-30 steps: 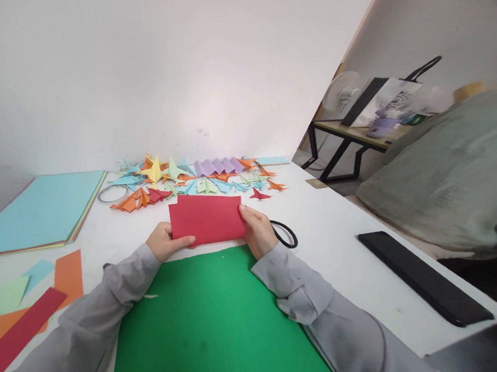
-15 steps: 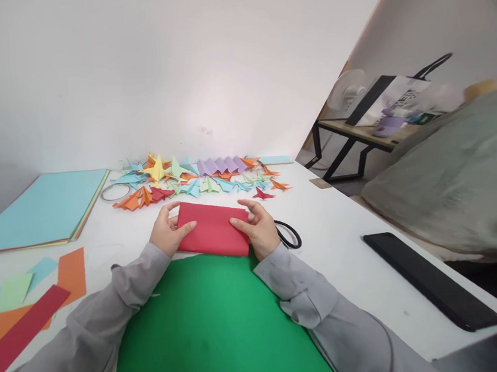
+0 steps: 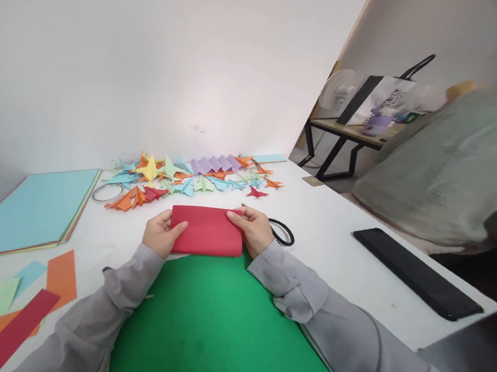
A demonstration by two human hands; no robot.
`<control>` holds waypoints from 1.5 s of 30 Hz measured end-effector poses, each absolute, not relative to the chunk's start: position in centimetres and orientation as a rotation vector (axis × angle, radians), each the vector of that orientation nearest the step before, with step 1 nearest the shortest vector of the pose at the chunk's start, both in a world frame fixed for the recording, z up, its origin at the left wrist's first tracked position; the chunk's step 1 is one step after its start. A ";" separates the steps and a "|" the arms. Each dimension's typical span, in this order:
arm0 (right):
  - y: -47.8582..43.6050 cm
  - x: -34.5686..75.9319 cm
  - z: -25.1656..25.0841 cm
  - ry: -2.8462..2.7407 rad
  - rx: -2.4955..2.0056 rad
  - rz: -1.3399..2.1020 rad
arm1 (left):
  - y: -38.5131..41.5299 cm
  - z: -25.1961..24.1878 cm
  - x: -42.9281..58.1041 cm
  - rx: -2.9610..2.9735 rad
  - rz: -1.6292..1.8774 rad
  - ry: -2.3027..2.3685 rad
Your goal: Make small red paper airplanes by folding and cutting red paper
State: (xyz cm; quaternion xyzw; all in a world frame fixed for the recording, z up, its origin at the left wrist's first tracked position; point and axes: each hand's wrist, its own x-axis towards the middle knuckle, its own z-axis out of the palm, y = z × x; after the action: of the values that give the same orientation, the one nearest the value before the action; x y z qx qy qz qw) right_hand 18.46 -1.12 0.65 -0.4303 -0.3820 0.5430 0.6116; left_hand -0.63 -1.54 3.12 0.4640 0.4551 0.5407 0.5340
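While fingers [image 3: 179,229] grip red paper [image 3: 206,230] by both edges, table [image 3: 331,254] stretches rightward.

The light is bright and soft, with a pale glow on the wall [image 3: 183,74] at upper centre. The right side looks blurred and stretched, its upper corner dark.

Shows dark, slanted lettering [image 3: 393,100] on the white bag [image 3: 385,87] on the wooden table [image 3: 358,134] at far right, but blurs too much to read with certainty; elsewhere, offers nothing legible.
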 end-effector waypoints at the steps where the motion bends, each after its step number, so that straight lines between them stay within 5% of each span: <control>1: -1.1 18.5 0.6 -0.882 -1.000 1.241 | -1.6 3.2 -0.6 1.106 1.283 1.086; 45: -1.1 18.6 0.6 -0.909 -1.031 1.275 | -1.7 3.7 -0.8 1.067 1.226 1.177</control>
State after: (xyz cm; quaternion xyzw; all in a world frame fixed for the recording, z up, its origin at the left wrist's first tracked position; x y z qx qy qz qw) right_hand 18.57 -1.14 0.61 -0.4432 -0.3909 0.5481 0.5919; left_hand -0.78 -1.75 3.65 0.4484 0.4946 0.5152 0.5375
